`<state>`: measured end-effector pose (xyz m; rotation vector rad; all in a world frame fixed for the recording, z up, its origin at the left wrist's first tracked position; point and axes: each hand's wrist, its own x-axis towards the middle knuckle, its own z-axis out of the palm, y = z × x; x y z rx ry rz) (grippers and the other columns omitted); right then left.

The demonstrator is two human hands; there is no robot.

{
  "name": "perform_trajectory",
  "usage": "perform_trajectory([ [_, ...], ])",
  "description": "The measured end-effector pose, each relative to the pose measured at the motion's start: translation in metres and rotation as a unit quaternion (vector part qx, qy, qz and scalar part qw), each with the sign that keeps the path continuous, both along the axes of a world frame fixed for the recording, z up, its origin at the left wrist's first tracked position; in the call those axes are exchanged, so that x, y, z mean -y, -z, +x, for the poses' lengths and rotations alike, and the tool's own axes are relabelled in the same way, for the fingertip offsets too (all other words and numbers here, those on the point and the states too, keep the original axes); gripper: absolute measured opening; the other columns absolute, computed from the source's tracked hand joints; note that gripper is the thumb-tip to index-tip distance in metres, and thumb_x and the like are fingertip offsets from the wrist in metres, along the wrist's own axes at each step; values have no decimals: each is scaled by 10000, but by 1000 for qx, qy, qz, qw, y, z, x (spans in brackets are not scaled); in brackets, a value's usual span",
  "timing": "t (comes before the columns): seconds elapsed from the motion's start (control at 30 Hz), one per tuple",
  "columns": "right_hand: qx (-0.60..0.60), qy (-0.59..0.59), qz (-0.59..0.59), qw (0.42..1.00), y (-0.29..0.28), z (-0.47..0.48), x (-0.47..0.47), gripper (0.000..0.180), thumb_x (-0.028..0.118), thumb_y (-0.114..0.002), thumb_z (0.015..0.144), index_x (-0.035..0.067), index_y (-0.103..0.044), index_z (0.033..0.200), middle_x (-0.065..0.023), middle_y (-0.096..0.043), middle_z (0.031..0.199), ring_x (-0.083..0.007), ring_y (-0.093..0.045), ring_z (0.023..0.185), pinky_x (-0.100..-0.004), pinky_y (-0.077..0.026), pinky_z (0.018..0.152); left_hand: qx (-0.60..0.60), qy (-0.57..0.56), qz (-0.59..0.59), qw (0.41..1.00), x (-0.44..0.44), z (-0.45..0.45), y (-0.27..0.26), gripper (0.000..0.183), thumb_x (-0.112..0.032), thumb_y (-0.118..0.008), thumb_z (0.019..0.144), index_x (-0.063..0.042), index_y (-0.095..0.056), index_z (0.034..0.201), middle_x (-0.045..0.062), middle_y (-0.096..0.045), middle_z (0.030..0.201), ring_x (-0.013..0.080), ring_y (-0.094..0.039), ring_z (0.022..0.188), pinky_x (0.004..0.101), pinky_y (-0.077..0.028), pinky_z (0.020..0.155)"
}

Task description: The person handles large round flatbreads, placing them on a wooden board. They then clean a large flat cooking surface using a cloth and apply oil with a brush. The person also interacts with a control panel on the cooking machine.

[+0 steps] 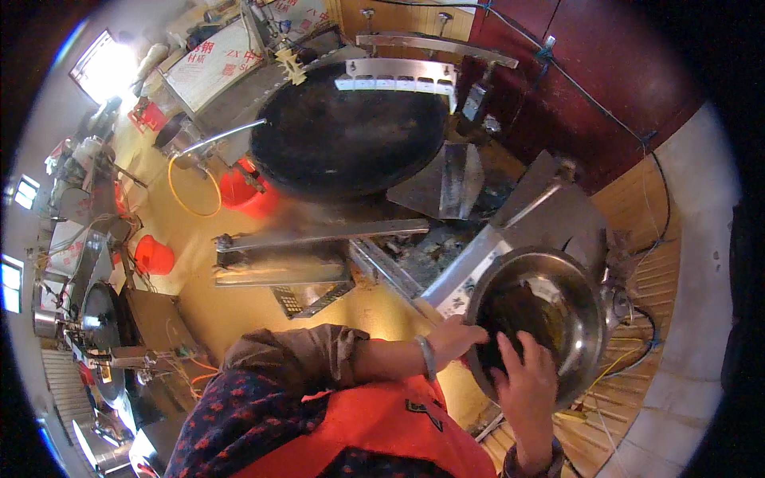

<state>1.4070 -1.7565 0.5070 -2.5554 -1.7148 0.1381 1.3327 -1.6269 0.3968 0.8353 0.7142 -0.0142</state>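
Observation:
A round stainless steel basin stands at the right, tilted in view, with dark matter in its bottom that I cannot identify. My left hand, wearing a bracelet at the wrist, grips the basin's near left rim. Over the basin's near side is my right hand, its fingers spread and pointing down into the basin; whether the fingertips touch the contents is hard to tell. Farther off, at the upper middle, lies a large dark wok.
A metal bracket with slots spans the wok's far edge. Between wok and basin are metal plates and a metal bar. Red buckets stand on the floor at left. A dark red panel rises at upper right.

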Motion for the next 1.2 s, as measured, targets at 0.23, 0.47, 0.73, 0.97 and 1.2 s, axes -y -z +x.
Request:
perform_trajectory([
  [0.23,-18,-170,62,983,46,-102,-95,353,171,-588,762,151,-559,1113,-93,-514,1050,-299,-562,816,-392,-503,675,7,-103,72,992,-65,-154,11,300,-184,-595,772,59,-596,948,108,-628,783,201,-629,703,320,-523,586],
  [0.47,-27,-213,252,944,46,-140,-188,166,154,-548,778,116,-552,940,-81,-531,801,-268,-595,753,-370,-515,621,11,-224,167,960,-123,-235,3,228,-143,-599,782,24,-609,938,58,-618,765,160,-571,638,288,-464,552],
  [0.73,-33,-274,176,945,73,-173,-293,408,170,-698,716,79,-480,1049,-131,-528,922,-299,-592,792,-394,-496,686,2,-400,176,900,-187,-266,10,141,-133,-599,781,2,-613,820,44,-581,689,155,-575,592,279,-463,496],
  [0.97,-368,-219,263,865,85,-112,-426,417,148,-669,768,53,-512,1142,-168,-568,1071,-312,-595,929,-354,-466,808,-81,-385,278,877,-282,-266,19,173,-113,-563,784,-1,-624,902,60,-614,782,173,-578,632,306,-457,541],
  [1.2,-734,-44,135,664,97,-27,-522,349,291,-660,824,86,-583,1095,-12,-605,985,-118,-573,852,-272,-480,607,-67,-458,19,886,-371,-233,54,154,-109,-562,783,-6,-606,888,91,-638,827,206,-627,727,317,-510,618],
])
